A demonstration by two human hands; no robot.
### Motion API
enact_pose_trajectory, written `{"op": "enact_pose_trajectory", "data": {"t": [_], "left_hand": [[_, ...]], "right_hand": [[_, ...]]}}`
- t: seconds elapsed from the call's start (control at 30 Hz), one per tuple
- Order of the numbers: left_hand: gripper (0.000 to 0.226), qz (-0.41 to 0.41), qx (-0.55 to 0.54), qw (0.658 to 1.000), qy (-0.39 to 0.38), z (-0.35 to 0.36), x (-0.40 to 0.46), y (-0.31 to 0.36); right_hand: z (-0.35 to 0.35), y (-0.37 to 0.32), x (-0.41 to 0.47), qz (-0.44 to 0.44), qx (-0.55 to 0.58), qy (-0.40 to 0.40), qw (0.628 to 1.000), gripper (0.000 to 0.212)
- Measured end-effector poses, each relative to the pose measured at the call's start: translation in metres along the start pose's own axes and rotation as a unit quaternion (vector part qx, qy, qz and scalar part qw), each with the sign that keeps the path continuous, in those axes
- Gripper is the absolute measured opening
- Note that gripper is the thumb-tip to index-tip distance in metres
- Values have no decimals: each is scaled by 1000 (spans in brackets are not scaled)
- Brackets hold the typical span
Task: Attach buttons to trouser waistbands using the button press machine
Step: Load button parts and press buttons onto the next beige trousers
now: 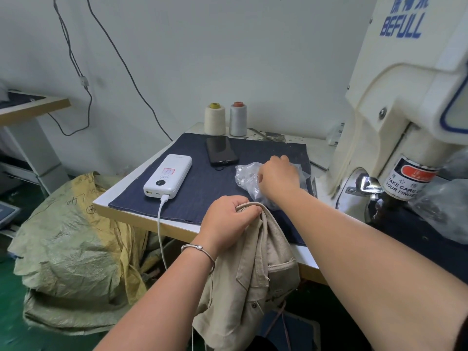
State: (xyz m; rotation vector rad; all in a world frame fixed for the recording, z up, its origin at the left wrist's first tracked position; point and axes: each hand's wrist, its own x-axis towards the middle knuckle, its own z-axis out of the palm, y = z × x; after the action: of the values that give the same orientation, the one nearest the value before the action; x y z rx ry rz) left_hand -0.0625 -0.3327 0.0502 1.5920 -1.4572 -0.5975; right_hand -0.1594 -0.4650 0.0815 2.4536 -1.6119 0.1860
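The beige trousers (255,269) hang over the near edge of the table (121,198), waistband uppermost, bunched in the left hand (228,219), whose fingers are curled round the band. The right hand (277,177) reaches into a clear bag (247,177) of small buttons lying on the dark cloth (197,188); its fingers are curled down into the bag, but whether they pinch a button cannot be told. The press (395,117) stands to the right, a finger-warning label on its head, the die area partly hidden. A power bank (168,174), a phone (220,150) and two thread cones (226,119) sit farther back. Risks noted: the loose bag could tip or spill if drawn carelessly; more than one button could be lifted; the hanging trousers could slip from a one-handed hold; fingers near the die remain the principal hazard once loading begins.
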Motion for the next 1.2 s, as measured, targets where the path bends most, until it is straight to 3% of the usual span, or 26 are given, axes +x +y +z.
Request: {"op": "enact_pose_trajectory", "data": {"t": [0.53,0.87,0.97,1.1,1.2], "left_hand": [[42,-2,12,1000,8,-1,0,1],[44,-13,-14,1000,2,-1,-1,2],[42,-10,-8,1000,3,0,0,1],[39,-9,-1,1000,15,1,1,1],[36,-18,-2,1000,11,2,1,1]], "right_hand": [[5,0,6,15,-10,-2,1000,34],[4,0,-4,16,5,80,997,27],[-1,2,-17,25,70,136,988,26],[-21,-2,-46,51,234,212,948,22],[-46,-13,-81,106,459,257,844,12]]}}
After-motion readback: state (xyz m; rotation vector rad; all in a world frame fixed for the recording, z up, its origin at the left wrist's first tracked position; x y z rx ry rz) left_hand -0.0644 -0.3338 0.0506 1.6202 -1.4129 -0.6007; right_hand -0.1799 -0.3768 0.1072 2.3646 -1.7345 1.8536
